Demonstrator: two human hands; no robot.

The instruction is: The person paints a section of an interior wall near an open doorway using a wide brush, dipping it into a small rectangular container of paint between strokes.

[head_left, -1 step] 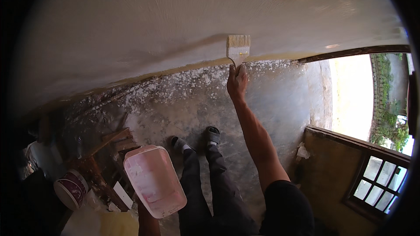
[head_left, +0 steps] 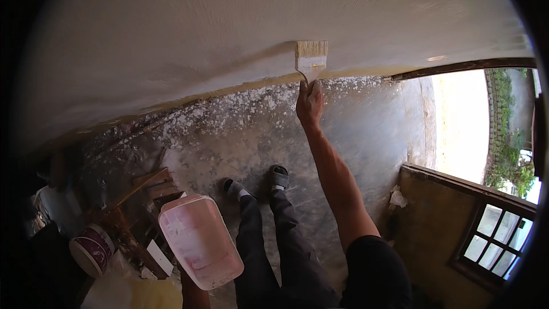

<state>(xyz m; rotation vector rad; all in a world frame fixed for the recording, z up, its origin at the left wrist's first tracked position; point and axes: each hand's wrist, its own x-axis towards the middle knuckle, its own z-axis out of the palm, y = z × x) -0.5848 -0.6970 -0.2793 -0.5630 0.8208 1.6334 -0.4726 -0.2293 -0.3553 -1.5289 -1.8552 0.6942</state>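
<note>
A wide flat paintbrush [head_left: 312, 57] with pale bristles and a paint-smeared ferrule is gripped by its handle in my right hand [head_left: 309, 103]. My right arm is stretched out, and the bristles point up against the pale wall [head_left: 189, 23]. At lower left, a pink rectangular plastic tub [head_left: 230, 263] has white and pink paint residue on its inside. My left forearm [head_left: 194, 293] runs beneath the tub, which I hold up from below; the fingers of that hand are hidden behind it.
White flakes [head_left: 229, 109] litter the concrete floor [head_left: 360, 131] along the wall's foot. At left stand a wooden frame [head_left: 123, 223] and a white-and-maroon bucket [head_left: 91, 250]. On the right are a bright doorway [head_left: 460, 120] and a paned window [head_left: 496, 240]. My sandalled feet [head_left: 279, 176] are below.
The paintbrush and my right hand have shifted slightly upward along the wall. The pink tub has moved a little to the left and down.
</note>
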